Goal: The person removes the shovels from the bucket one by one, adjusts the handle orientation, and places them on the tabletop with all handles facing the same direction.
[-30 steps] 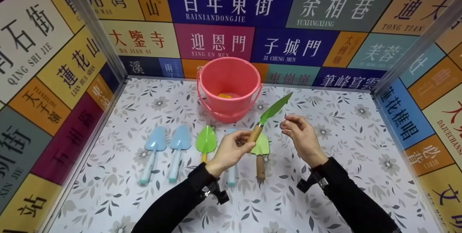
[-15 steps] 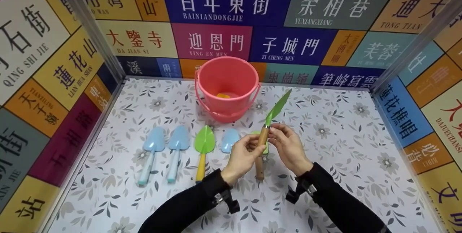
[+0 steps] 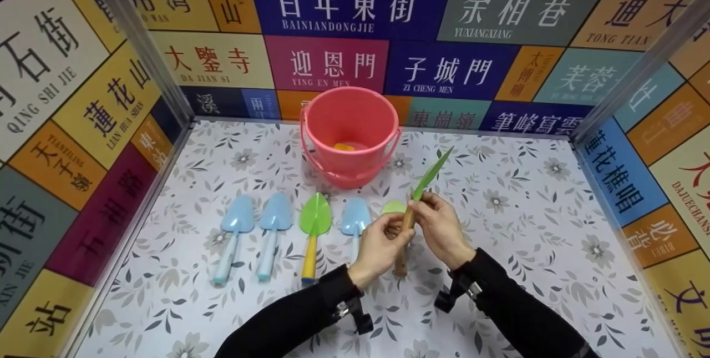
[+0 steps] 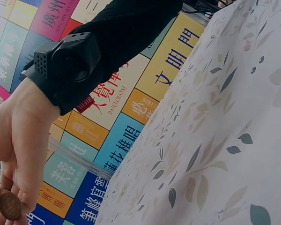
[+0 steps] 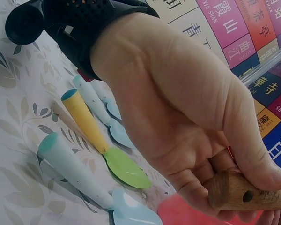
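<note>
My left hand (image 3: 380, 247) pinches the wooden handle of a trowel (image 3: 432, 172) with a narrow green blade, held in the air with its tip pointing up and away. Thumb and fingers of my right hand (image 3: 441, 227) pinch it near the neck, where handle and blade meet. In the right wrist view, the left hand (image 5: 187, 117) grips the handle (image 5: 239, 192) by its butt end. The left wrist view shows the right hand (image 4: 25, 140) beyond the handle's round end (image 4: 9, 206). A light green trowel (image 3: 394, 207) lies underneath, partly hidden by the left hand.
On the floral cloth lie, in a row, two light blue trowels (image 3: 237, 216), a green trowel with a yellow handle (image 3: 315, 216) and another light blue trowel (image 3: 355, 216). Behind them stands a pink bucket (image 3: 355, 119) with a yellow thing (image 3: 343, 147) inside. Printed walls enclose the table.
My right hand has come in from the right and taken hold of the trowel near its neck. The left hand has shifted right, and the blade has turned more edge-on.
</note>
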